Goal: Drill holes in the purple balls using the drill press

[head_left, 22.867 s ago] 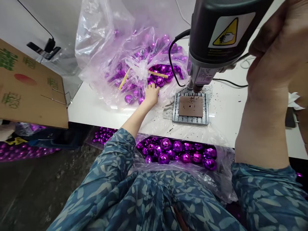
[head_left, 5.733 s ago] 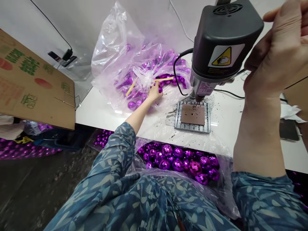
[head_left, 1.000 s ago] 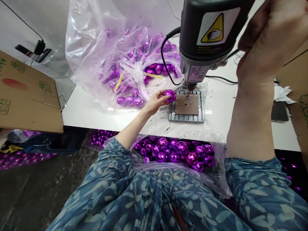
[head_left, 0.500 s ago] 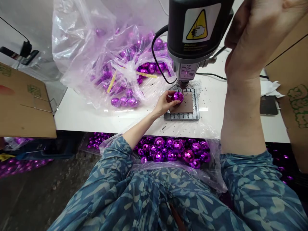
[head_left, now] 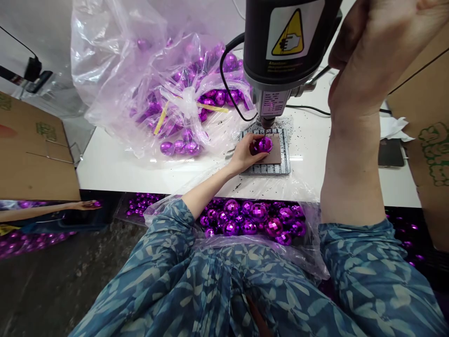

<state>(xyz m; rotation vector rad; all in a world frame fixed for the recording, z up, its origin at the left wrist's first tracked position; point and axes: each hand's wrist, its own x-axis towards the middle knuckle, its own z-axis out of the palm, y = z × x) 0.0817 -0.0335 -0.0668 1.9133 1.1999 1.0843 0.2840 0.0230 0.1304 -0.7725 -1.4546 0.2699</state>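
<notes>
My left hand (head_left: 247, 152) is closed on a shiny purple faceted ball (head_left: 265, 145), thumb and fingers around its left side. The ball is at the brown square pad (head_left: 274, 158) on the slotted metal base (head_left: 286, 161) of a bench drill press (head_left: 280, 47). Right above it is the thin drill bit (head_left: 265, 132); whether the bit touches the ball I cannot tell. At the upper right, my right hand (head_left: 375, 51) is curled around the end of the drill press lever (head_left: 321, 75). The grip end of the lever is hidden in the fingers.
Several purple balls fill a plastic-lined space (head_left: 231, 228) below the white table's (head_left: 115, 171) front edge. A clear plastic bag (head_left: 140, 93) of balls lies behind left. Cardboard boxes (head_left: 35, 154) flank both sides. A phone (head_left: 391, 153) lies right. At far left, another person's hand (head_left: 86, 205) holds a ball.
My left hand has moved the purple ball slightly right and down, under the bit. My right hand stays at the lever. Another person's arm has come into view at far left.
</notes>
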